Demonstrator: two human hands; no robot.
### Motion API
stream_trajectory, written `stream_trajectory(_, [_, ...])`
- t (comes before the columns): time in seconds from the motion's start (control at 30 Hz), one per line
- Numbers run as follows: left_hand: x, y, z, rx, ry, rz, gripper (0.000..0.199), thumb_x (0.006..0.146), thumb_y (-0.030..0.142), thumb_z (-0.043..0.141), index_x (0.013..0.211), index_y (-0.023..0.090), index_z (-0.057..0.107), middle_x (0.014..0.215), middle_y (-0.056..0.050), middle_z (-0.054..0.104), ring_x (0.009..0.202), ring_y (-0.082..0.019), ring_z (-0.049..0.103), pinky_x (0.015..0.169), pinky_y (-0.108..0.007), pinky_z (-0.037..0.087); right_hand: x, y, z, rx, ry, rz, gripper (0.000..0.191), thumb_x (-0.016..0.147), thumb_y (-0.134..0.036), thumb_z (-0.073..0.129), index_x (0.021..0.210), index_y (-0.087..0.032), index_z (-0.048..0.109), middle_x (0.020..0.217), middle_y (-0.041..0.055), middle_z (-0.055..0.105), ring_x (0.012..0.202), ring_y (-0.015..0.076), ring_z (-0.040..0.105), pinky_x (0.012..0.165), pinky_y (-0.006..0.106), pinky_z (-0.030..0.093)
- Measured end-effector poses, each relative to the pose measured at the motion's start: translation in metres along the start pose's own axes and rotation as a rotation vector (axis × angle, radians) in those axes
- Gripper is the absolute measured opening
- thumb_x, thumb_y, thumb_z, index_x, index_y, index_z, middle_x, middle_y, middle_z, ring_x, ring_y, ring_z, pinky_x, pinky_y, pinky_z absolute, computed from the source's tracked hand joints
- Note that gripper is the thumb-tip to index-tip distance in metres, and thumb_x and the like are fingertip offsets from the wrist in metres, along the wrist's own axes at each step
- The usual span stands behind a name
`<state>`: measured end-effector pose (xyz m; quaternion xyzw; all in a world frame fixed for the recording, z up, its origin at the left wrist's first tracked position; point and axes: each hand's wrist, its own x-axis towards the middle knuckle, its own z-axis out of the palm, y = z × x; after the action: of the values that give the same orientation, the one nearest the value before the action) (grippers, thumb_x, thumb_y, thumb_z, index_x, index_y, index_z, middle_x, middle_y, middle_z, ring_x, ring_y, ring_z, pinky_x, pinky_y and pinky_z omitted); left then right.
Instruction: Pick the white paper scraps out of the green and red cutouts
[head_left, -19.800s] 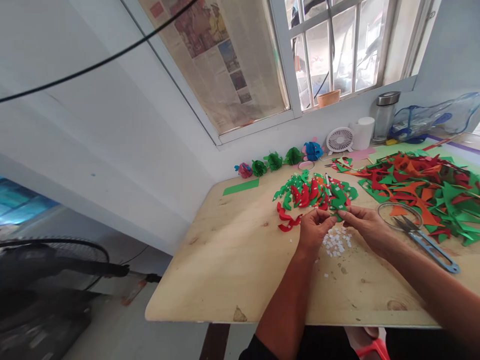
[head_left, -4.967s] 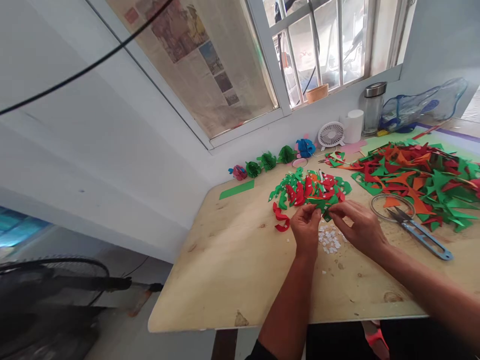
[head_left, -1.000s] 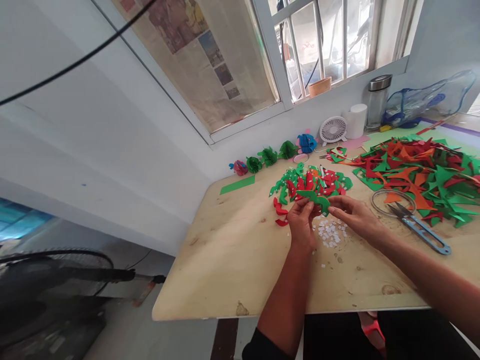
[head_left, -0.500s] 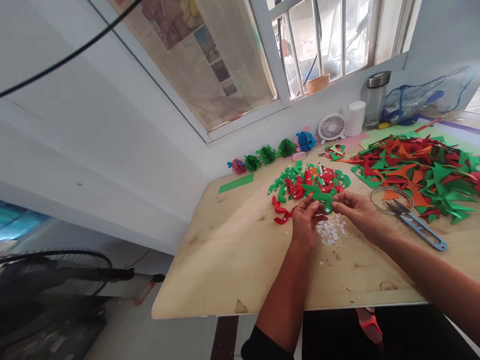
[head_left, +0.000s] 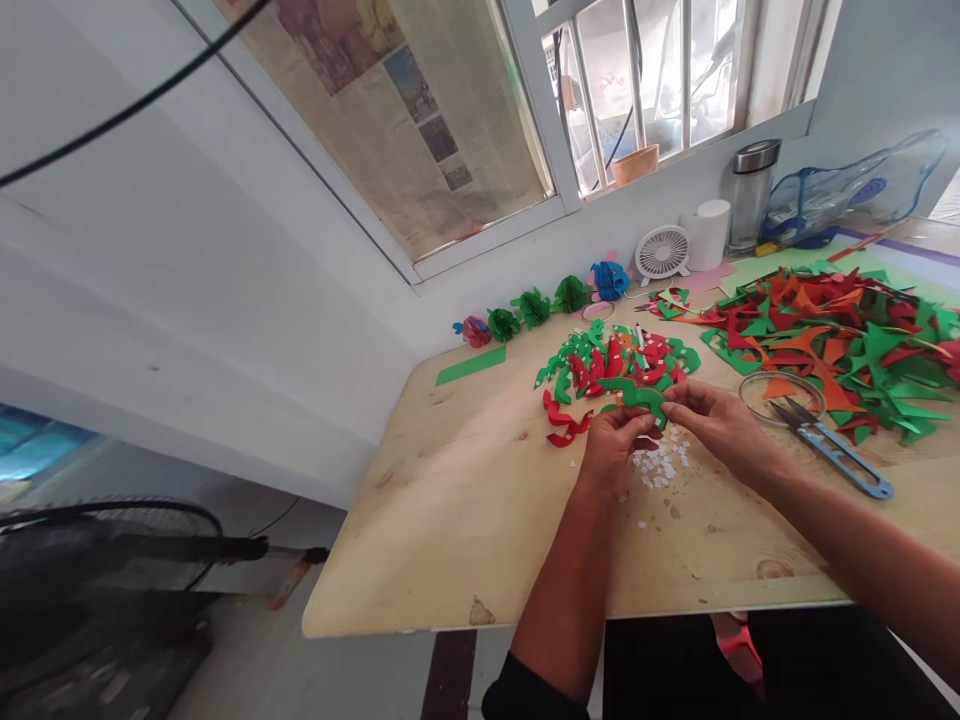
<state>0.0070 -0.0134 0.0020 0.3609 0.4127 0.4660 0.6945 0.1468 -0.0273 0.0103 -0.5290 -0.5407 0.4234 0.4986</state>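
Note:
Between my two hands is a curved green paper cutout [head_left: 637, 395], held just above the table. My left hand [head_left: 611, 445] pinches its lower left part. At its right end, the fingertips of my right hand [head_left: 701, 412] are closed on the edge. Small white squares [head_left: 660, 462] lie scattered on the wood right below my hands. Behind the held piece is a heap of red and green cutouts [head_left: 592, 365], several with white squares on them. Part of the cutout is covered by my fingers.
Blue-handled thread snips [head_left: 836, 450] lie right of my right hand, their tips by a clear ring [head_left: 782, 398]. A large pile of paper scraps [head_left: 840, 345] covers the table's right side. Along the wall stand folded paper figures [head_left: 534, 308], a small white fan [head_left: 663, 252] and a glass bottle [head_left: 752, 200].
The green cutout has turned a little in my fingers, and my left hand has shifted slightly right and down along it. My right hand has barely moved.

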Motion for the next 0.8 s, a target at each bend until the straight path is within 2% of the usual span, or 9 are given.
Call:
stream_trajectory(0.17, [0.001,-0.003,0.000,-0.034,-0.016,0.011,0.027,0.053,0.033,0.078,0.067,0.012,0.067,0.061,-0.001,0.062,0.054,-0.011,0.057,0.053,-0.024,0.044,0.000,0.001,-0.001,-0.011,-0.010,-0.025,0.025,0.072,-0.045,0.062,0.076,-0.020,0.060,0.066,-0.0004,0.056,0.060,0.0137,0.048,0.053,0.026,0.036])
stream_trajectory(0.33, [0.004,-0.007,0.002,-0.058,0.008,0.035,0.026,0.051,0.031,0.079,0.066,0.013,0.067,0.061,-0.001,0.062,0.053,-0.010,0.056,0.053,-0.024,0.043,-0.001,0.000,0.000,0.019,-0.007,-0.028,0.028,0.071,-0.048,0.063,0.076,-0.021,0.060,0.067,0.0000,0.059,0.062,0.0146,0.051,0.055,0.027,0.039])
stream_trajectory(0.43, [0.005,-0.008,0.004,-0.014,0.075,0.110,0.024,0.052,0.030,0.078,0.065,0.014,0.067,0.060,-0.001,0.062,0.053,-0.010,0.055,0.053,-0.023,0.043,-0.001,-0.001,0.001,0.036,-0.018,-0.027,0.028,0.072,-0.049,0.063,0.076,-0.021,0.060,0.068,0.0006,0.060,0.063,0.0152,0.052,0.057,0.027,0.040])
stream_trajectory(0.57, [0.006,-0.008,0.006,0.063,0.225,0.254,0.019,0.056,0.029,0.075,0.065,0.014,0.068,0.057,0.000,0.061,0.052,-0.009,0.052,0.053,-0.023,0.042,0.000,-0.002,0.000,0.004,0.052,-0.015,0.028,0.073,-0.048,0.062,0.079,-0.021,0.061,0.068,0.0010,0.061,0.063,0.0154,0.053,0.057,0.027,0.041])
stream_trajectory(0.63, [0.005,-0.007,0.006,0.086,0.280,0.319,0.018,0.058,0.029,0.074,0.065,0.014,0.068,0.056,0.001,0.060,0.051,-0.009,0.050,0.053,-0.022,0.042,-0.001,-0.003,0.000,-0.019,0.067,-0.014,0.027,0.074,-0.048,0.060,0.073,-0.021,0.060,0.064,0.0008,0.059,0.060,0.0148,0.051,0.056,0.027,0.040])
stream_trajectory(0.73, [0.003,-0.006,0.006,0.127,0.320,0.398,0.018,0.061,0.031,0.074,0.066,0.015,0.069,0.058,0.001,0.061,0.055,-0.010,0.052,0.057,-0.022,0.043,-0.002,-0.006,0.001,-0.032,-0.031,0.010,0.030,0.074,-0.048,0.059,0.062,-0.020,0.058,0.057,0.0008,0.057,0.055,0.0138,0.049,0.052,0.027,0.039])
stream_trajectory(0.8, [0.001,-0.006,0.007,0.150,0.315,0.421,0.018,0.061,0.032,0.074,0.067,0.016,0.070,0.061,0.000,0.064,0.059,-0.011,0.055,0.060,-0.023,0.045,-0.003,-0.009,0.003,-0.004,-0.120,0.044,0.030,0.070,-0.049,0.062,0.061,-0.020,0.060,0.055,0.0008,0.058,0.053,0.0135,0.050,0.051,0.026,0.039])
